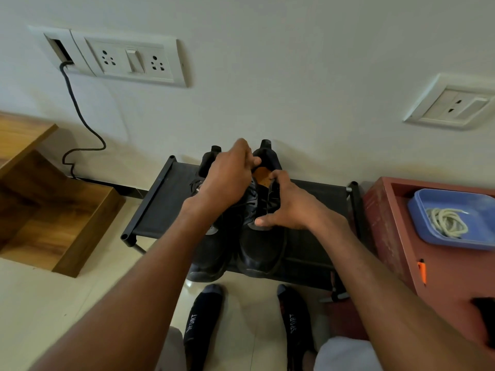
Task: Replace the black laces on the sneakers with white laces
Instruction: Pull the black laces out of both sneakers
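Observation:
Two black sneakers stand side by side on a low black shoe rack (158, 202), toes toward me. My left hand (227, 180) reaches over the left sneaker (207, 258) and pinches the collar of the right sneaker (258, 253). My right hand (289, 207) grips the right sneaker's lace area, thumb on its tongue side. A loose black lace (281, 253) trails down its right side. White laces (446, 220) lie coiled in a blue tray (479, 210) at the right.
The blue tray sits on a red cabinet (442, 285) right of the rack, with an orange pen (422, 270) on it. A wooden shelf unit (53, 210) stands at the left. A black cable (80, 116) hangs from wall sockets. My socked feet (203, 317) are below the rack.

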Action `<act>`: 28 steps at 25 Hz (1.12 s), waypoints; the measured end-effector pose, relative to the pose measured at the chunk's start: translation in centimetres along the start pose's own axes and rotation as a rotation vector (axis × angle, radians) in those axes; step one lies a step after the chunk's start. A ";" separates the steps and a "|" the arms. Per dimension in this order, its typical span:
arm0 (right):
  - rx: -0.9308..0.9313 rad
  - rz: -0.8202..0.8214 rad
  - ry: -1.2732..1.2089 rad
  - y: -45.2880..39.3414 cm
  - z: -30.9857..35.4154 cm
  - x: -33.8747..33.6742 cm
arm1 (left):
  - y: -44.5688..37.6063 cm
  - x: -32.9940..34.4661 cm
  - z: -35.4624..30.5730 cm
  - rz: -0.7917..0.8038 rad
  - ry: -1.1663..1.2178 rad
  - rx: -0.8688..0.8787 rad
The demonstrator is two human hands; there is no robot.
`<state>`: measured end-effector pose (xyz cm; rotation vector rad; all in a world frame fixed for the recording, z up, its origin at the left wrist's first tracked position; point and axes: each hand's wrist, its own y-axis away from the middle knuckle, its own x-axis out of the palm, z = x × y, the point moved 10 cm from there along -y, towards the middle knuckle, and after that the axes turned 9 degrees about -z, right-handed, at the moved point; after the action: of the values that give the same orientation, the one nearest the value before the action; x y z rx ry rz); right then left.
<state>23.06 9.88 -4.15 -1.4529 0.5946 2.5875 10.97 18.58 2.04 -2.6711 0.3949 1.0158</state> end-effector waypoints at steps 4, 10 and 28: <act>0.040 -0.095 -0.001 -0.1 -0.5 -0.5 | 0.2 -2.9 -1.5 -0.215 0.122 0.035; 0.020 -0.121 -0.086 -0.1 0.3 -0.7 | 0.1 -6.5 1.5 -0.297 -0.278 -0.145; 0.106 -0.425 -0.056 0.2 0.5 -4.6 | 2.3 5.1 2.4 0.392 -0.573 0.176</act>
<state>25.06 10.36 0.03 -1.3017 0.3613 2.2237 12.35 16.39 -3.45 -2.0599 0.8451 1.6973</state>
